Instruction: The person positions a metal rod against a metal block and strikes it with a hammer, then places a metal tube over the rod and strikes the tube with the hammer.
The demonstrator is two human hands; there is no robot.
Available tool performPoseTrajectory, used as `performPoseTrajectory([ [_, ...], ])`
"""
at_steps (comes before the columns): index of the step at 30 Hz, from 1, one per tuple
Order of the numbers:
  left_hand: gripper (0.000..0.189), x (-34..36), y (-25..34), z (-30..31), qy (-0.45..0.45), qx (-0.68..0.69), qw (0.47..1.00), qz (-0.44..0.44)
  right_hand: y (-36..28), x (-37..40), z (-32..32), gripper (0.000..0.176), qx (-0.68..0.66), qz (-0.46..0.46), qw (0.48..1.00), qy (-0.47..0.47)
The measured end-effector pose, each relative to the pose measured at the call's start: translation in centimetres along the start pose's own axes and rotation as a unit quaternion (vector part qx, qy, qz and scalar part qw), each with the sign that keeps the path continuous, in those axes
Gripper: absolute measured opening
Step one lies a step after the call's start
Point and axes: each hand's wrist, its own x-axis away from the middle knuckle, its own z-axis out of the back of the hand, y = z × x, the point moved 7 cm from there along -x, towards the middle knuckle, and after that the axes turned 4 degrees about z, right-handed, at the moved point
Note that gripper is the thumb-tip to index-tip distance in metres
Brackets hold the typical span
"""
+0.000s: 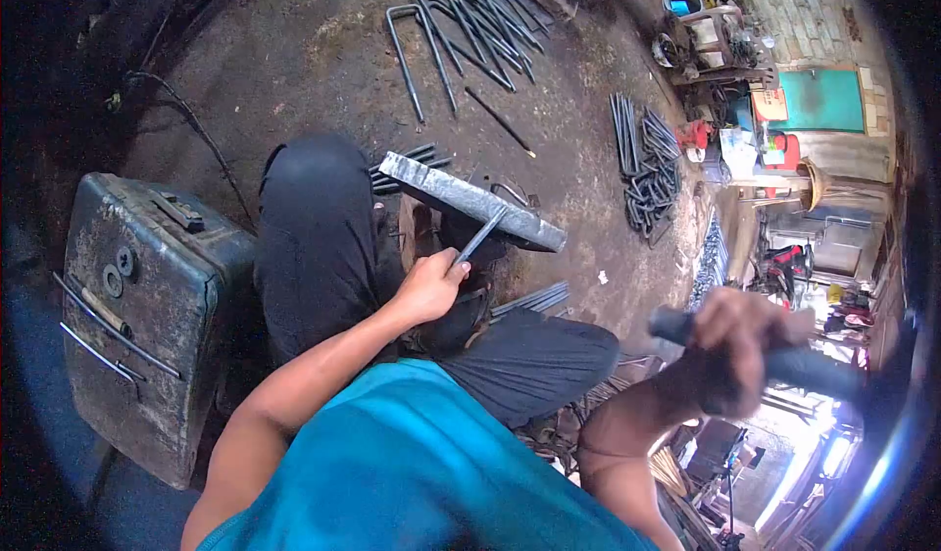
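Observation:
My left hand (433,286) is closed around a thin metal rod (483,236). The rod's far end meets the top of a long grey metal block (470,198), which lies slantwise between my knees. Off to the right, my right hand (730,340) is raised and wrapped round the dark handle of a hammer (672,326). Motion smears this hand, and the hammer's head is too dark and blurred to make out. Short dark rods (420,162) lie behind the block, and grey rods (534,298) lie beside my right leg.
A worn metal box (147,325) stands at my left, with bent rods and rings on it. U-shaped rods (466,22) are heaped on the floor ahead, near a single rod (501,122). More bent rods (649,164) lie farther right. A cluttered bench (716,46) lines the wall.

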Motion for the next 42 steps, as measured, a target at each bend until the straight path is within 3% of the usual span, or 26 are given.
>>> performPoseTrajectory([
  [1,0.026,0.0,0.3,0.1,0.008,-0.011,1.000,-0.020,-0.6,-1.3,-1.4,0.026,-0.004,0.030,0.994,-0.101],
  [3,0.026,0.2,0.6,0.1,0.017,-0.014,0.999,-0.026,-0.1,-0.4,-2.2,0.021,-0.020,0.070,0.995,-0.061],
  [4,0.026,0.3,0.8,0.3,0.027,-0.022,0.999,-0.033,1.6,1.2,-2.2,0.020,-0.022,0.001,0.998,-0.053],
  [5,0.026,0.3,1.0,0.4,0.027,-0.019,0.999,-0.032,3.8,6.4,-0.3,0.022,0.172,-0.077,0.969,0.162],
  [6,0.026,0.3,1.0,0.4,0.019,-0.031,0.999,-0.021,5.4,8.7,-0.6,0.023,0.412,-0.127,0.899,-0.081],
  [7,0.027,0.3,0.8,0.3,0.011,-0.043,0.999,-0.008,9.9,14.3,1.0,0.023,0.258,-0.424,0.865,0.078],
  [8,0.027,0.1,0.8,0.2,0.013,-0.044,0.999,-0.006,14.0,19.2,1.8,0.019,0.231,-0.457,0.852,0.114],
  [9,0.027,0.0,0.9,0.2,0.019,-0.023,0.999,-0.021,16.6,21.0,1.1,0.016,0.279,-0.516,0.810,0.006],
  [10,0.027,0.3,0.9,0.3,0.020,-0.006,0.999,-0.038,18.1,22.1,0.5,0.016,0.260,-0.547,0.795,-0.021],
  [13,0.028,0.5,0.8,0.2,0.002,-0.042,0.999,-0.007,17.5,21.2,-1.0,0.017,0.211,-0.551,0.807,0.025],
  [14,0.027,0.3,0.2,0.2,0.037,-0.055,0.997,-0.040,16.9,20.0,-1.6,0.017,0.225,-0.519,0.824,0.003],
  [15,0.027,0.7,0.3,0.3,0.032,-0.062,0.997,-0.042,16.4,19.5,-2.0,0.020,0.182,-0.550,0.815,0.015],
  [17,0.029,0.4,-0.4,-0.2,-0.054,0.099,0.988,0.103,15.0,17.7,-2.2,0.025,0.101,-0.557,0.823,0.048],
  [19,0.029,0.7,-0.5,-0.1,-0.068,0.126,0.979,0.146,11.6,13.5,-1.6,0.032,0.137,-0.523,0.838,0.078],
  [21,0.031,-0.3,-1.4,-0.1,-0.043,0.046,0.995,0.079,6.9,8.5,-0.6,0.033,0.234,-0.372,0.882,0.170],
  [23,0.035,-0.6,-1.5,0.1,-0.013,0.030,0.999,0.040,3.2,4.4,0.0,0.034,0.200,-0.229,0.918,0.256],
  [25,0.035,-0.6,-1.3,-0.1,-0.060,0.066,0.993,0.082,1.3,-0.3,-1.0,0.037,-0.012,-0.097,0.995,0.032],
  [27,0.036,0.0,-1.7,-0.4,-0.060,0.068,0.992,0.090,0.9,-0.4,-1.4,0.037,0.014,-0.061,0.997,0.043],
  [30,0.038,-1.0,-1.0,-0.1,-0.049,0.055,0.994,0.079,3.8,4.2,-0.8,0.037,0.016,-0.154,0.984,0.092],
  [31,0.038,-0.7,-0.9,-0.3,-0.054,0.052,0.994,0.077,3.9,6.5,-1.1,0.039,0.138,-0.247,0.927,0.245],
  [32,0.039,-0.5,-0.9,-0.3,-0.060,0.044,0.994,0.074,5.3,8.7,-0.1,0.044,0.135,-0.323,0.910,0.221],
  [33,0.040,-0.5,-0.7,-0.2,-0.063,0.036,0.995,0.070,6.1,10.0,-0.7,0.046,0.092,-0.338,0.901,0.255],
  [35,0.041,-0.3,-0.6,-0.1,-0.061,0.031,0.995,0.078,9.6,13.8,0.6,0.041,0.088,-0.452,0.867,0.191],
  [37,0.041,-0.4,-0.7,-0.1,-0.058,0.031,0.994,0.083,12.2,16.6,0.3,0.027,0.032,-0.480,0.858,0.182],
  [41,0.042,-0.7,-1.4,-0.6,-0.068,0.023,0.993,0.093,15.4,23.5,2.8,0.022,-0.011,-0.521,0.820,0.236],
  [42,0.042,-0.9,-1.2,-0.6,-0.065,0.021,0.994,0.080,16.0,24.5,3.0,0.020,-0.072,-0.517,0.812,0.262],
])
